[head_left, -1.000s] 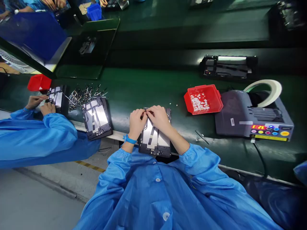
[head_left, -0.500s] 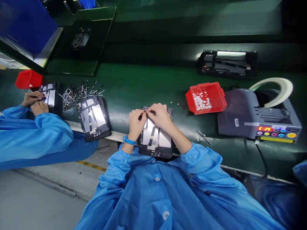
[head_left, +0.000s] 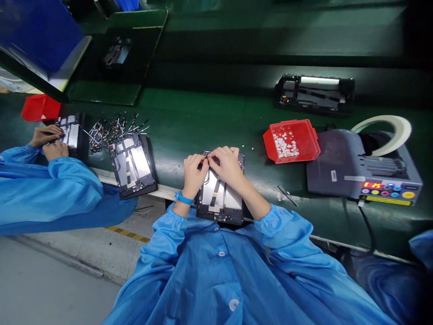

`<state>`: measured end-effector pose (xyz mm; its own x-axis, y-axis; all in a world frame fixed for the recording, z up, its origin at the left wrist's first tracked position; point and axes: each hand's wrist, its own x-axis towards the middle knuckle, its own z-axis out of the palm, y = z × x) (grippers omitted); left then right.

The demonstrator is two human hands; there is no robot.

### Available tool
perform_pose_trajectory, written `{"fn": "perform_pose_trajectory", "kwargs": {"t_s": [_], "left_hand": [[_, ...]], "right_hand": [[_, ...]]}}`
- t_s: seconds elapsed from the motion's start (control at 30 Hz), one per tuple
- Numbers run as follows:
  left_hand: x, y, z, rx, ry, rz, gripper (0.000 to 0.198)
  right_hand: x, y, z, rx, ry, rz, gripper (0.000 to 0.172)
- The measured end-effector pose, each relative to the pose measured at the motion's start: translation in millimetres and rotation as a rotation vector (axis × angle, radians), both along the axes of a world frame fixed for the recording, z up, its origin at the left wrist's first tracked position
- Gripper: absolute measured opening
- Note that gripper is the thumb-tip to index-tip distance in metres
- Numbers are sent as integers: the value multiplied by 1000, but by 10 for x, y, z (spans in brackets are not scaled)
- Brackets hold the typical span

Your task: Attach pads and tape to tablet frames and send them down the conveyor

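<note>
An opened tablet-like device (head_left: pixel 233 203), with silver plates and black strips inside, lies at the bench edge in front of me. Over its upper left corner, my left hand (head_left: pixel 194 174) pinches with thumb and forefinger, a blue band round the wrist. My right hand (head_left: pixel 226 164) is closed in a pinch right beside it, the fingertips nearly meeting. Between and below the fingertips shows a thin black cable (head_left: pixel 207 178), bent in a loop. Its end is hidden by the fingers.
To the left are another opened device (head_left: pixel 133 164), a pile of thin cables (head_left: pixel 108 133) and a co-worker's hands (head_left: pixel 50 142). To the right stand a red bin (head_left: pixel 301 146) with white bits, a tape dispenser (head_left: pixel 333 167) and a loose strip (head_left: pixel 287 195). Behind lies another device (head_left: pixel 314 95).
The device at the back has shifted a little to the left. My hands keep their pinch at the same corner, and the view has tilted slightly.
</note>
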<state>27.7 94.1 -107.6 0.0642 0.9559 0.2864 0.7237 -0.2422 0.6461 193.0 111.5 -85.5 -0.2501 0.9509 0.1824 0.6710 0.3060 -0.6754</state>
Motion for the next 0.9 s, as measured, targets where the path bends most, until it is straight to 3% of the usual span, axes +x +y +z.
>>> {"fn": "perform_pose_trajectory", "kwargs": {"t_s": [0.43,0.53,0.7,0.8,0.9], "left_hand": [[-16,16,3,-11,-25,3,15],[-13,27,6,-20,-28,18,16],[-3,50,-12,23,-67,28,18],[13,51,-13,37,-66,29,18],[30,38,0,46,-32,42,18]], "right_hand": [[83,107,51,43,-89,18,11],[396,65,185,116,-171,-85,11],[1381,80,298,157,-417,-519,27],[1828,129,251,89,-534,-561,30],[1880,157,251,71,-550,-546,31]]}}
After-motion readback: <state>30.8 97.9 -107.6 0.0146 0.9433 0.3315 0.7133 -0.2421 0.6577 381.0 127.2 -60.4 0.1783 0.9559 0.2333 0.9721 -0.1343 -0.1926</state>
